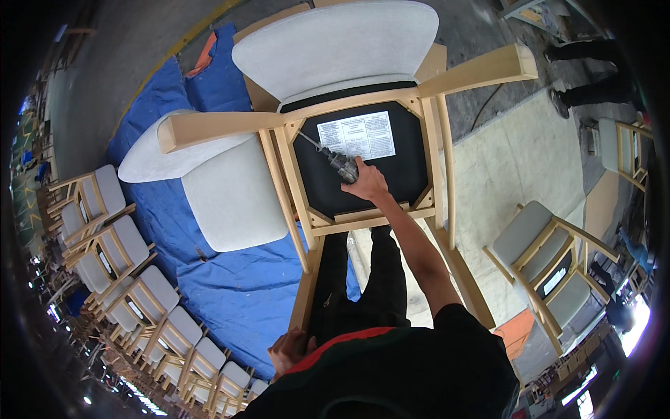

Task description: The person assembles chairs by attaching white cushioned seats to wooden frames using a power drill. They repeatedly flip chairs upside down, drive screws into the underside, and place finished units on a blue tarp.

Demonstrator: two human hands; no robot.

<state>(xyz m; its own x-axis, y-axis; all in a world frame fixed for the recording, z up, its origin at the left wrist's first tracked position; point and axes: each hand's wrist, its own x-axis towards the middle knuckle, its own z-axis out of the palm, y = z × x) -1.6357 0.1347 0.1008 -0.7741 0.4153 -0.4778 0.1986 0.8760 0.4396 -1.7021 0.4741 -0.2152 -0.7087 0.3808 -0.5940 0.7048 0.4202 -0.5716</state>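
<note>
An upturned wooden chair point(370, 222) is in front of me, its black seat underside point(412, 157) facing up with a white printed label point(357, 135) on it. My right hand point(366, 183) is closed around a dark power screwdriver point(340, 166). Its long bit slants up and left to the frame's far left corner; whether it touches a screw is too small to tell. Low in the view, my left hand point(287, 351) has its fingers curled at the end of the near left chair leg point(305, 297). My body partly hides that hand.
Left of the chair, another grey upholstered chair point(234, 192) lies on a blue tarp point(216, 293). Rows of similar chairs point(150, 293) line the left side. More chairs point(551, 269) are at right, beside pale sheeting point(516, 160). Another person's legs point(593, 77) show at far right.
</note>
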